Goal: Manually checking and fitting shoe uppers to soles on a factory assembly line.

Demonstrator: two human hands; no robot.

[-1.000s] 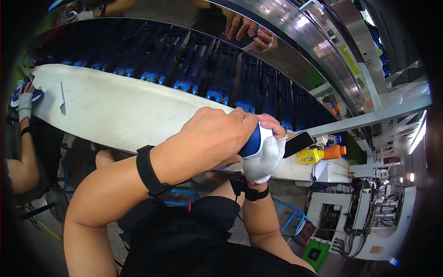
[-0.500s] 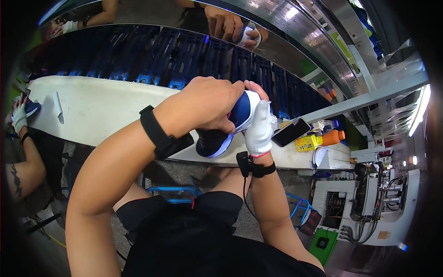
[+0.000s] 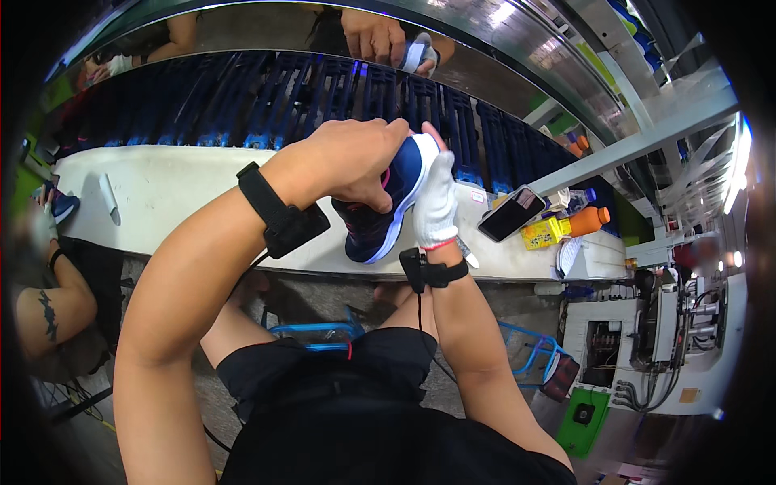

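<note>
A dark navy sneaker (image 3: pixel 370 236) with a white and blue sole is held above the white worktop, its toe and heel ends partly covered by my hands. My bare left hand (image 3: pixel 356 158) reaches over the far part of the shoe, thumb pressed on the upper and fingers curled around it. On the other side, my right hand (image 3: pixel 436 198) wears a white knit glove with bare fingertips and grips the sole edge at the far end. Both wrists carry black straps with small devices. Beside the right wrist lies a pointed, pale-tipped tool (image 3: pixel 467 252), partly hidden.
The white worktop (image 3: pixel 186 202) borders a conveyor of dark blue slats (image 3: pixel 267 97). To the right are a phone (image 3: pixel 512 213), a yellow carton (image 3: pixel 540 234) and an orange bottle (image 3: pixel 588 220). Far left, a co-worker's arm (image 3: pixel 56 299) is near another sneaker (image 3: pixel 65 204); a white roll (image 3: pixel 108 196) lies nearby.
Both hands have shifted slightly left with the sneaker. It has turned so more of its side and sole edge shows. The pointed tool by my right wrist has come into view.
</note>
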